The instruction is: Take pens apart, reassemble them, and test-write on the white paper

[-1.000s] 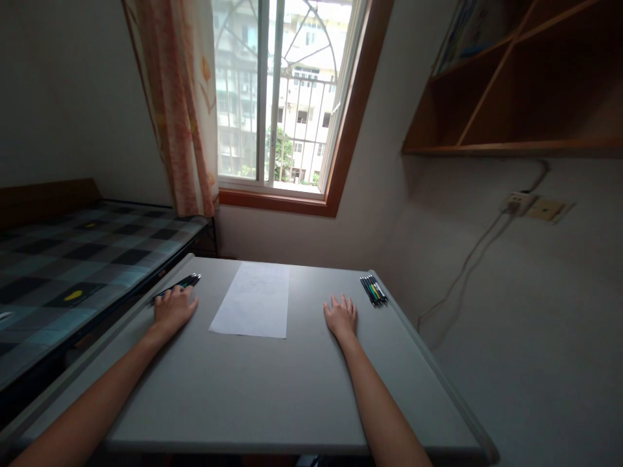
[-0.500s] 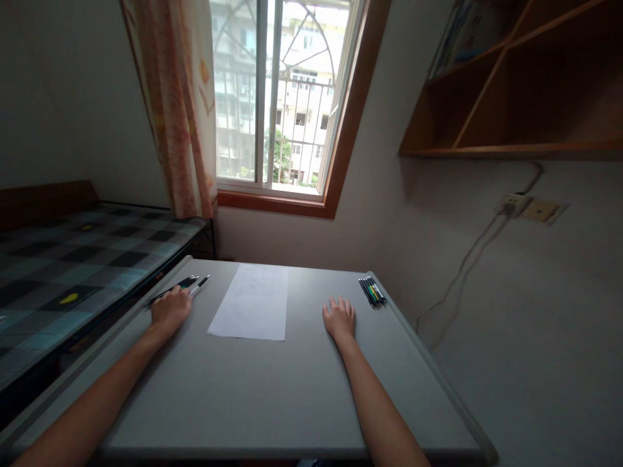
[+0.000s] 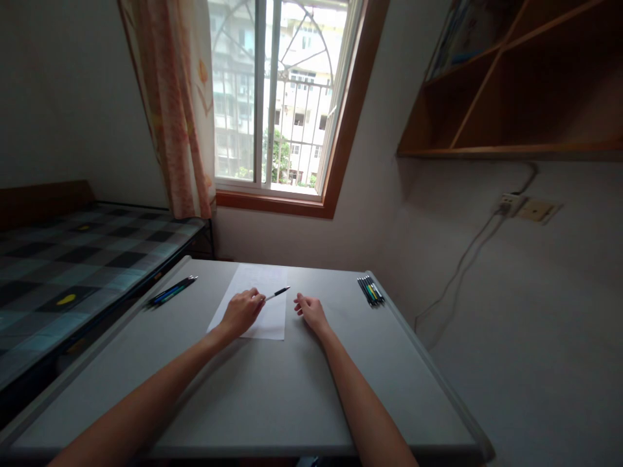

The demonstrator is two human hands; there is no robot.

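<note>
My left hand is closed around one end of a pen with a black tip and a pale barrel. It is over the white sheet of paper, and the pen's tip points right. Just right of the sheet, my right hand is turned inward with its fingers apart and slightly curled, holding nothing. A small gap separates it from the pen's tip. Several dark pens lie together near the table's left edge. By the right edge sits a neat row of several pens, some with green and yellow parts.
Everything rests on a grey table with raised side edges. A bed with a checked cover stands to the left. A wooden shelf hangs on the right wall above a socket with a cord. Behind is a window.
My left hand has moved right from the left group of pens to above the paper, carrying one pen. My right hand has shifted left toward the paper and turned inward.
</note>
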